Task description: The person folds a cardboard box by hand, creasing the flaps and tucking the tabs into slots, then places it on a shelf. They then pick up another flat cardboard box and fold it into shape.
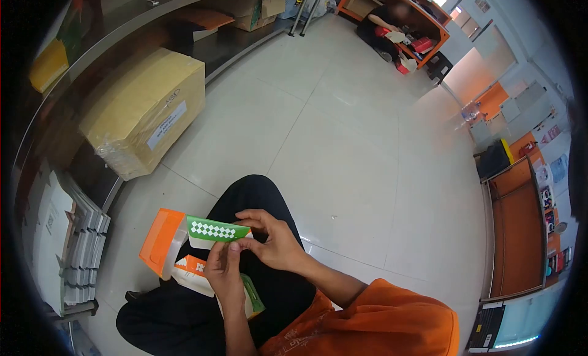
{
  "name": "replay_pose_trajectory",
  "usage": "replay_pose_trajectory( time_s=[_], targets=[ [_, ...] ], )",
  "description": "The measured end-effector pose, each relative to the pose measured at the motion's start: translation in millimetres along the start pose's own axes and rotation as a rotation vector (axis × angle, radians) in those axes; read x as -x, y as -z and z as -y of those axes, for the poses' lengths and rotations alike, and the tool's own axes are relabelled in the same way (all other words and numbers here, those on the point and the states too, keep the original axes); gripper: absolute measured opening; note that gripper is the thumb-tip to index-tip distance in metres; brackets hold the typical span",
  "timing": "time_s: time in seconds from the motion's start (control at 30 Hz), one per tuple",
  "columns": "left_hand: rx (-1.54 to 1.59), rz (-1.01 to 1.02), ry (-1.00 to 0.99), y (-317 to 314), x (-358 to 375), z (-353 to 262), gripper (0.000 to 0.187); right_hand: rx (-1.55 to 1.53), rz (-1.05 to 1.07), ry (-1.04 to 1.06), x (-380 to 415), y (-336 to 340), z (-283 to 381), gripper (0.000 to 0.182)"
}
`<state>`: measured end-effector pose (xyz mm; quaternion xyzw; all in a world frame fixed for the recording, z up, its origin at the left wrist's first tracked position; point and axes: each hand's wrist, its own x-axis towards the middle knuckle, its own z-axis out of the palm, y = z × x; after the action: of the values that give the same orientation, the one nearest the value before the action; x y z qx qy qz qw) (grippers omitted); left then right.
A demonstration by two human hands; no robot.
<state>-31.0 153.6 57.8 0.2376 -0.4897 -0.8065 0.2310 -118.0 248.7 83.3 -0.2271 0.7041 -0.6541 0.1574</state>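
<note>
A partly folded cardboard carton (211, 229) lies across my lap, with a green panel patterned in white diamonds, an orange flap at its left end, and white inner faces. My right hand (277, 241) pinches the right end of the green panel between thumb and fingers. My left hand (225, 271) grips the lower edge of the same carton, its thumb close to my right thumb. Below, an orange printed part (195, 265) and a green edge (253, 295) show around my left hand, which partly covers them.
I sit cross-legged on a tiled floor (343, 154). A large wrapped cardboard box (144, 111) and a stack of flat cartons (82, 252) stand to the left by a shelf (245, 46). Another person (383, 28) sits far off beside an orange shelving unit (438, 34).
</note>
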Motion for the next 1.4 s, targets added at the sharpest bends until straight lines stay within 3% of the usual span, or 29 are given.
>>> replay_pose_trajectory(
  time_s=[0.17, 0.3, 0.43, 0.53, 0.6, 0.63, 0.67, 0.7, 0.73, 0.8, 0.83, 0.87, 0.93, 1.07, 1.17, 1.33, 1.4],
  targets=[
    [0.067, 0.009, -0.020, 0, -12, 2, 0.015, 0.121, 0.180, 0.102, -10, 7, 7, 0.032],
    [0.227, 0.023, 0.026, 1, -18, 7, 0.014, 0.076, 0.153, 0.109, -8, 8, 3, 0.027],
    [0.158, -0.002, 0.046, -5, -19, 1, 0.011, 0.087, 0.067, 0.213, -7, 9, -9, 0.026],
    [-0.110, -0.018, -0.089, -6, -11, -20, 0.014, 0.180, 0.018, 0.317, -11, 14, -3, 0.026],
    [-0.945, 0.340, 0.069, 1, 7, -64, 0.020, 0.249, -0.003, 0.364, -17, 18, 10, 0.028],
    [-0.875, 0.337, -0.314, 1, 14, -74, 0.020, 0.373, 0.051, 0.448, -21, 20, 19, 0.033],
    [-0.878, 0.335, -0.311, -3, 16, -88, 0.020, 0.494, 0.105, 0.531, -26, 20, 28, 0.038],
    [-1.055, 0.169, -0.668, -14, 11, -106, 0.018, 0.531, 0.140, 0.668, -33, 20, 36, 0.044],
    [-1.209, -0.014, -1.033, -22, 6, -118, 0.017, 0.528, 0.139, 0.670, -37, 18, 47, 0.044],
    [-1.255, -0.011, -1.017, -17, -5, -129, 0.016, 0.527, 0.198, 0.901, -42, 12, 72, 0.042],
    [-1.303, -0.006, -0.997, -11, -9, -133, 0.017, 0.523, 0.198, 0.907, -43, 8, 81, 0.042],
    [-1.307, -0.011, -1.004, -5, -10, -134, 0.017, 0.432, 0.209, 0.882, -43, 5, 89, 0.040],
    [-0.881, 0.053, -0.771, 6, -7, -133, 0.017, 0.341, 0.217, 0.854, -45, 4, 93, 0.038],
    [-0.729, -0.012, -0.635, 15, -2, -129, 0.007, 0.350, 0.203, 0.880, -44, 3, 84, 0.023],
    [-0.576, -0.020, -0.534, 24, -4, -116, 0.012, 0.416, 0.239, 0.880, -44, 4, 77, 0.018],
    [-0.509, -0.082, -0.529, 28, -6, -101, 0.012, 0.442, 0.393, 0.773, -46, -2, 82, 0.015],
    [-0.506, -0.117, -0.539, 30, -3, -98, 0.012, 0.228, 0.392, 0.633, -43, -10, 86, 0.016]
  ],
)
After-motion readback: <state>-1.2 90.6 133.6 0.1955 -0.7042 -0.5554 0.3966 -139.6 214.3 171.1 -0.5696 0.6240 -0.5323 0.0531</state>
